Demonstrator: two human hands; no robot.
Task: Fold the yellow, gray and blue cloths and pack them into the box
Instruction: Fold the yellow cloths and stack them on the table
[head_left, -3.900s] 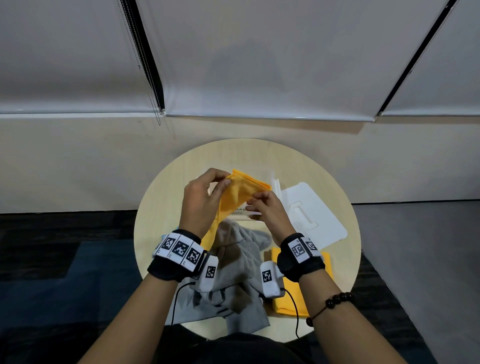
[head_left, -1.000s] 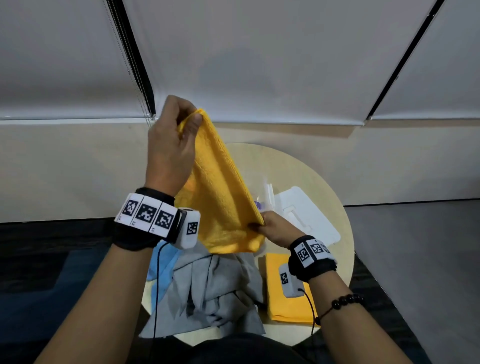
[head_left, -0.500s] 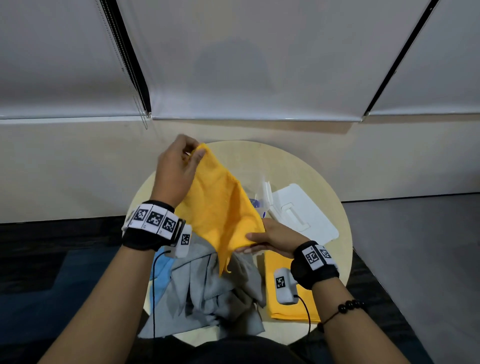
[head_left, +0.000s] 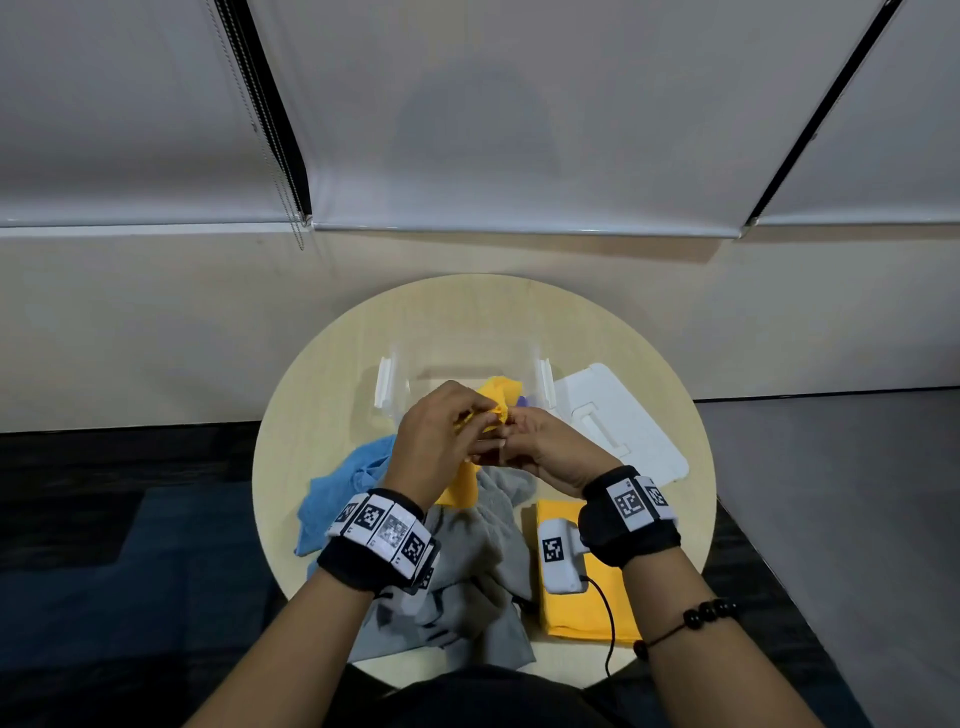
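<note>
A yellow cloth (head_left: 498, 397) is bunched between both hands over the middle of the round table, just in front of the clear plastic box (head_left: 462, 358). My left hand (head_left: 441, 441) and my right hand (head_left: 545, 447) both pinch it, fingers touching; a tail of it hangs below my left hand. A crumpled gray cloth (head_left: 467, 571) lies near the front edge. A crumpled blue cloth (head_left: 343, 488) lies to its left. A second yellow cloth (head_left: 587, 608), folded flat, lies at the front right under my right wrist.
The box's white lid (head_left: 618, 421) lies flat to the right of the box. The light wooden round table (head_left: 322, 384) stands against a beige wall with window blinds above. Dark carpet surrounds it.
My left hand has come down from high up and met my right hand. The yellow cloth, spread out and hanging before, is now gathered small between both hands.
</note>
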